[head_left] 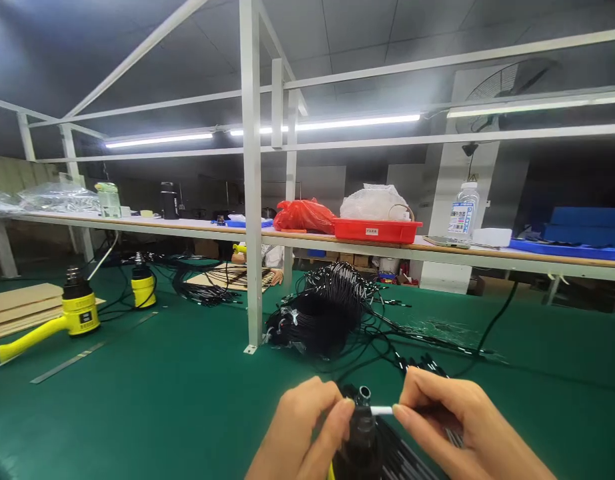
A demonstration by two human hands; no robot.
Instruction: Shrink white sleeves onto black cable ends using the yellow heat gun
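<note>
My left hand (302, 427) grips a black cylindrical cable connector (362, 427) with a metal-rimmed opening at its top. My right hand (462, 420) pinches a thin white tube (381, 411) between thumb and fingers, and the tube's tip sits beside the connector's upper end. Black cables (402, 453) run from below the connector toward the bottom edge. A large coiled bundle of black cables (317, 317) lies farther ahead on the green mat (137, 407), with loose strands reaching toward my right hand.
Two yellow-and-black heat guns (80, 310) stand at left beside stacked boards (17, 307). A white steel post (252, 200) rises from the mat. Beyond, a co-worker's hands (260, 263) rest at a wiring board (232, 277). A shelf (307, 235) holds a red tray (377, 231) and bags.
</note>
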